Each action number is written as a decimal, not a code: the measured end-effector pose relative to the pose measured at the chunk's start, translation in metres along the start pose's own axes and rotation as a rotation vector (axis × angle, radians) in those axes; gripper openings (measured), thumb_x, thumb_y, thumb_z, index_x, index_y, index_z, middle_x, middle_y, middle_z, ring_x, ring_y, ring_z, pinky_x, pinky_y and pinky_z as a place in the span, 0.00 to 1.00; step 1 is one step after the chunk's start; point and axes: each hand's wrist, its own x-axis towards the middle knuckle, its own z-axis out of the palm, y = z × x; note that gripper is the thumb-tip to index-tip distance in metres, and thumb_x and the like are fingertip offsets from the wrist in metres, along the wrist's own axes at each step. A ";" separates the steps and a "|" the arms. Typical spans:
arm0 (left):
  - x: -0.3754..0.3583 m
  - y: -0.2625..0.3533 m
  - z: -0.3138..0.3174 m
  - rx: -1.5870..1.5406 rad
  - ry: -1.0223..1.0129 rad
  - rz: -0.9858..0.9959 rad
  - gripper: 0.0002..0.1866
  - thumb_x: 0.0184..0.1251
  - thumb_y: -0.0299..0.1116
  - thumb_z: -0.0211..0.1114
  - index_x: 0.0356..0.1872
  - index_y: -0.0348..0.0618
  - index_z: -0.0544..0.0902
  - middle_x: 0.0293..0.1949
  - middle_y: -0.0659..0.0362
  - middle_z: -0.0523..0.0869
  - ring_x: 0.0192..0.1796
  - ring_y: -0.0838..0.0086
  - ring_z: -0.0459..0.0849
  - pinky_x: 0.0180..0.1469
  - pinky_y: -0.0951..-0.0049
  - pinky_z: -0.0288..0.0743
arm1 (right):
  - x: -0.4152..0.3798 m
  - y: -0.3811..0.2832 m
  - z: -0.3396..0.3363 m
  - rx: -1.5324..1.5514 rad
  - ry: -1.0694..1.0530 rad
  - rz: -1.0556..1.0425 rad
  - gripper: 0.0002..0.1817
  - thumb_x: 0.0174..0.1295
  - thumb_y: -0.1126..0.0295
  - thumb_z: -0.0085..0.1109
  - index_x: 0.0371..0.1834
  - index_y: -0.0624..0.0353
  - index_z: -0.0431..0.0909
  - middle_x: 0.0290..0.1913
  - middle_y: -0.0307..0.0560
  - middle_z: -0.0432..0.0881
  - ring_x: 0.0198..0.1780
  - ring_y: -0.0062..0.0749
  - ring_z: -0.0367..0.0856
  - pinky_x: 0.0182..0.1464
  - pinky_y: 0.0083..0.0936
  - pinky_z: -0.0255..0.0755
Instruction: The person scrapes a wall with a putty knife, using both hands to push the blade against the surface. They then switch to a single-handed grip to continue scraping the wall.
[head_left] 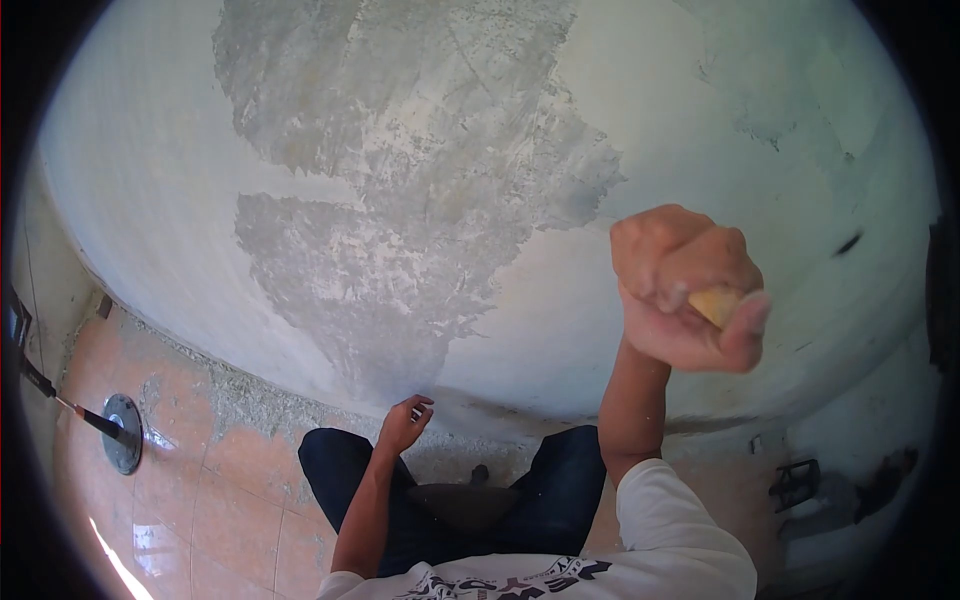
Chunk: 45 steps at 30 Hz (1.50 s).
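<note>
A curved wall (540, 330) fills the view ahead, off-white with large rough grey patches. My right hand (690, 290) is raised in front of it, fingers wrapped round a tool with a yellowish wooden handle (715, 304); the rest of the tool is hidden behind the fist. Low by my left knee, near the foot of the wall, my left hand (405, 423) hangs with its fingers loosely curled and somewhat apart, holding nothing visible.
Tiled floor (230, 500) with crumbled debris (250, 400) runs along the wall's foot. A round metal base (123, 434) with a pole stands at the left. Dark objects (795, 485) lie at the lower right.
</note>
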 end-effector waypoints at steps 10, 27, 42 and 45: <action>-0.002 0.004 0.000 -0.011 0.001 -0.015 0.13 0.76 0.34 0.71 0.56 0.42 0.89 0.42 0.50 0.95 0.38 0.59 0.94 0.45 0.60 0.87 | 0.000 0.003 0.004 -0.046 0.017 0.048 0.35 0.81 0.40 0.41 0.22 0.57 0.66 0.15 0.36 0.60 0.16 0.23 0.54 0.20 0.26 0.47; -0.002 0.004 -0.001 0.036 0.007 -0.016 0.13 0.75 0.34 0.71 0.55 0.42 0.89 0.43 0.49 0.95 0.39 0.57 0.94 0.46 0.58 0.86 | -0.018 0.018 0.010 -0.048 0.056 0.029 0.33 0.82 0.45 0.44 0.22 0.58 0.68 0.14 0.35 0.60 0.14 0.22 0.52 0.18 0.24 0.47; -0.002 0.000 -0.003 0.057 0.028 -0.021 0.12 0.76 0.35 0.69 0.54 0.43 0.89 0.43 0.49 0.95 0.39 0.57 0.94 0.47 0.57 0.86 | -0.035 0.041 0.008 -0.052 0.085 0.038 0.33 0.81 0.46 0.46 0.21 0.59 0.69 0.13 0.37 0.64 0.12 0.22 0.56 0.16 0.22 0.48; 0.001 0.005 -0.003 0.033 0.049 0.007 0.12 0.76 0.35 0.69 0.54 0.43 0.90 0.43 0.49 0.95 0.39 0.57 0.94 0.46 0.58 0.86 | -0.041 0.039 0.013 -0.038 0.097 0.038 0.32 0.81 0.46 0.46 0.22 0.60 0.70 0.13 0.37 0.65 0.12 0.21 0.57 0.16 0.22 0.48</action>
